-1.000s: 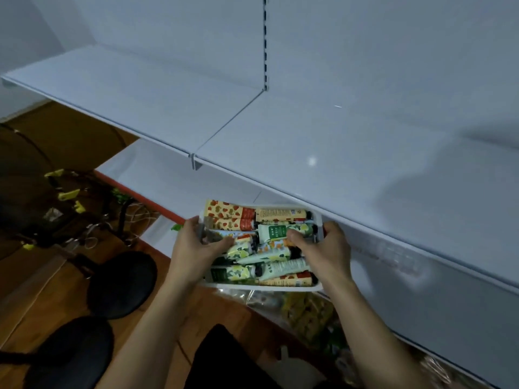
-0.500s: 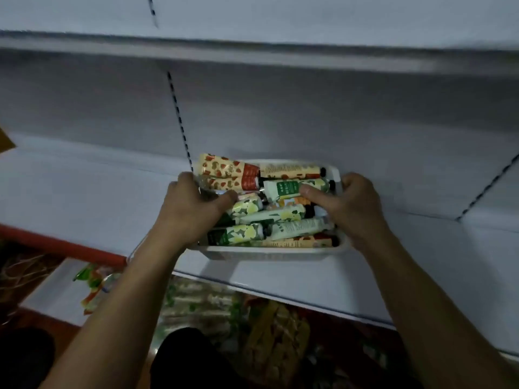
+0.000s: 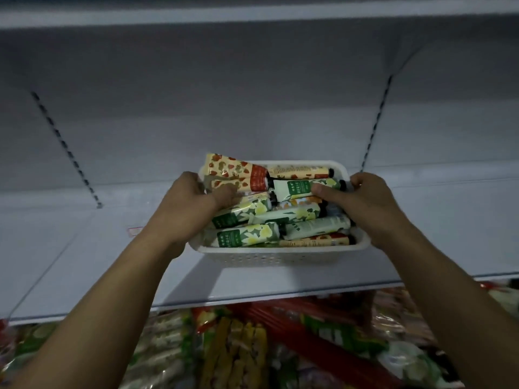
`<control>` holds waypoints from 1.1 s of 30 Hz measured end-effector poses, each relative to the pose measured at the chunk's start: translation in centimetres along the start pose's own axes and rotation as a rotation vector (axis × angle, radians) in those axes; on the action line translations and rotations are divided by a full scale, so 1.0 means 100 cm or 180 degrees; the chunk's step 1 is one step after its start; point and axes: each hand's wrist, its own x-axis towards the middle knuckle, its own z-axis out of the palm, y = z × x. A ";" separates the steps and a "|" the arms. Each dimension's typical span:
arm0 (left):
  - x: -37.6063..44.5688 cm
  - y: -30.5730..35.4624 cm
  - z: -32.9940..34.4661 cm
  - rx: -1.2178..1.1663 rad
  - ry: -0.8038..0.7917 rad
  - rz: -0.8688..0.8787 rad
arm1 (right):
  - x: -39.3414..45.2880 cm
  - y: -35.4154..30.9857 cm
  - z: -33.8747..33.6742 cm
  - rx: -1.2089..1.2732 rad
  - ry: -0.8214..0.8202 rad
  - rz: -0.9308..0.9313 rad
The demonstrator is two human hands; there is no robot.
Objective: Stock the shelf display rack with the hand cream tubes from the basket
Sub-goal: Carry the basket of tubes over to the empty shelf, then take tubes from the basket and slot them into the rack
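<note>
White basket of hand cream tubes sits on the shelf, near its front edge. My left hand and right hand grip its opposite ends, thumbs pressing tubes so nothing spills. No tubes stocked yet.

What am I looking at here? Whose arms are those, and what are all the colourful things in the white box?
A person wears a camera on their head, so you see their own two arms reaching forward. The left hand and the right hand each grip one end of a white basket, thumbs resting on the things inside. The basket is full of hand cream tubes lying on their sides, some with red strawberries, some with yellow flowers. It is over a pale shelf; whether it already rests there is hard to tell. Below, on a lower shelf, are blurry bright packets.
</note>
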 end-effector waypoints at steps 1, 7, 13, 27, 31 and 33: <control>-0.001 0.009 0.013 -0.0152 -0.0132 -0.0020 | 0.001 0.001 -0.018 0.0010 0.0060 0.0029; 0.007 0.053 0.102 -0.0762 -0.0775 -0.0133 | 0.026 0.022 -0.115 -0.0143 0.0164 0.0374; 0.030 0.074 0.183 -0.0777 -0.1004 -0.0168 | 0.063 0.054 -0.172 -0.0114 0.0364 0.0710; 0.102 0.091 0.266 -0.0524 -0.1152 -0.0161 | 0.186 0.106 -0.204 -0.0598 0.0690 0.0996; 0.112 0.088 0.272 -0.0560 -0.1100 -0.0207 | 0.201 0.112 -0.205 -0.0799 0.0656 0.0911; 0.115 0.082 0.272 -0.0478 -0.1117 -0.0158 | 0.202 0.113 -0.206 -0.0964 0.0598 0.0858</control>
